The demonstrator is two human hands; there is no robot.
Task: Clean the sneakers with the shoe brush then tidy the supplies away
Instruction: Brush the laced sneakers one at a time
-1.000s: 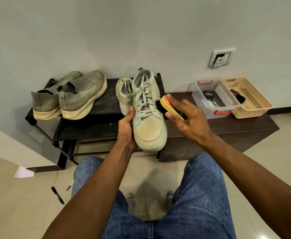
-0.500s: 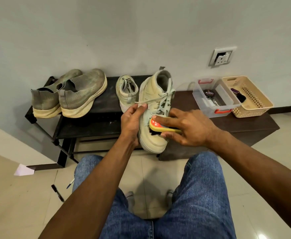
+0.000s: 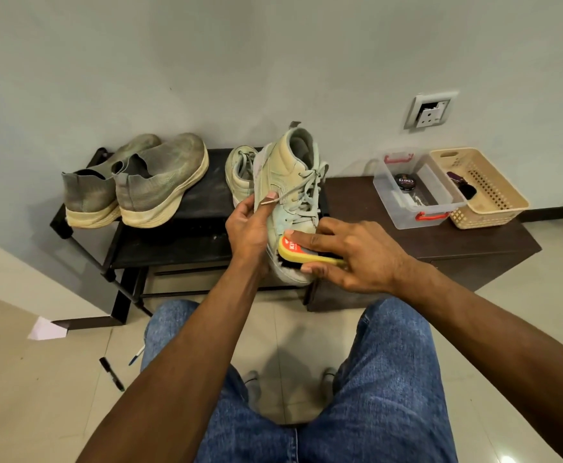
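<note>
Since a moment ago the brush [image 3: 306,253] has slid lower, down to the toe of the sneaker [image 3: 290,195]. I see my right hand [image 3: 350,255] pinching the yellow brush, bristles touching the toe. My left hand [image 3: 250,228] grips the sneaker's side, tilted on its edge above the front edge of the rack [image 3: 173,242]. Its mate [image 3: 240,172] sits behind on the rack; two grey shoes [image 3: 139,182] stand at the rack's left end. On the bench [image 3: 440,242], a clear box [image 3: 413,195] and basket [image 3: 487,188] touch near the back edge.
</note>
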